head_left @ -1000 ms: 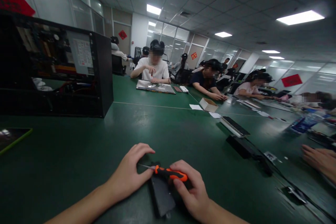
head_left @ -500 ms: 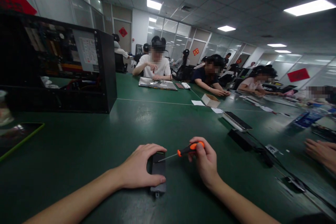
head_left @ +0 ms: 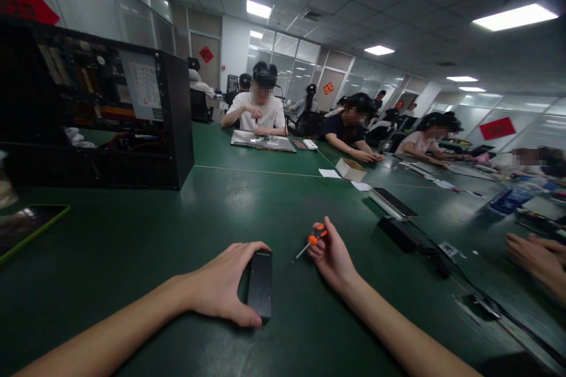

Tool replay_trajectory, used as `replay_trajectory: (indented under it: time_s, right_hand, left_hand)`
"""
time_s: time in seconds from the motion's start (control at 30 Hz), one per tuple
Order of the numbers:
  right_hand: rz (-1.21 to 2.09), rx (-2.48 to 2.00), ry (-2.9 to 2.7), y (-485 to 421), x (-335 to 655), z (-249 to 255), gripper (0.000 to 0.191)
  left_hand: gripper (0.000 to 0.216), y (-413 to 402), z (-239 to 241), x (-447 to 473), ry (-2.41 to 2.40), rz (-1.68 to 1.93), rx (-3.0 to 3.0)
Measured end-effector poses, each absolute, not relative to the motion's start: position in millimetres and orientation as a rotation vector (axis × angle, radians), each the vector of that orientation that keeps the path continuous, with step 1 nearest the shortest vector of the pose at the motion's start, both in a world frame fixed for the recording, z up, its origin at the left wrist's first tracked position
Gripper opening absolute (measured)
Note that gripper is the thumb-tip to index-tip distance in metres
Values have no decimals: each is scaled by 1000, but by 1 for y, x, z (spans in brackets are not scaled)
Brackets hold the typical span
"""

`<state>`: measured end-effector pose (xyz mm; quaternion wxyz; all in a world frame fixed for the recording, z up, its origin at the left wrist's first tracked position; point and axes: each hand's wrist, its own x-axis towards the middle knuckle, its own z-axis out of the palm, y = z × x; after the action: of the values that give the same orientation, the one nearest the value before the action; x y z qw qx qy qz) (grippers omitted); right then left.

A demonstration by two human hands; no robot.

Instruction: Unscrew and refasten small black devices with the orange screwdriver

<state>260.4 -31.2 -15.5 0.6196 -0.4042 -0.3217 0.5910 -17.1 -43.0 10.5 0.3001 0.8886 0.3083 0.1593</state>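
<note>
My left hand [head_left: 221, 283] spans a dark, narrow rectangular block [head_left: 260, 285] on the green table. Its thumb is at the near end and its fingers at the far end, where a thin green line shows. Further right, my right hand [head_left: 332, 256] grips a screwdriver [head_left: 317, 235] with an orange and black handle. The thin metal shaft slants down and left, its tip apart from the block.
A black computer case [head_left: 177, 118] with an open side stands at the left, behind a green-edged phone-like slab [head_left: 30, 227]. Rightward lie a small open box [head_left: 351, 169], a power strip-like black bar [head_left: 398, 234] with cables and a co-worker's hands [head_left: 537, 256]. Other people sit beyond.
The screwdriver has come away from the block, and its shaft now points more steeply down. The block has turned or tipped, hiding the grey lugged end that showed before.
</note>
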Motion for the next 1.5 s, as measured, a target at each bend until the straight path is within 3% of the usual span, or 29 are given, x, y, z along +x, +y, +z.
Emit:
replay_trajectory:
  time_s: [0.37,1.5]
  right_hand:
    - [1615,-889,-836,-41,254,-11,43]
    - [1585,-1120,-810,-58,252,13,57]
  left_hand:
    - [95,-50,11,-8,971,476,2307]
    - [105,-50,6,-5,1017,478,2247]
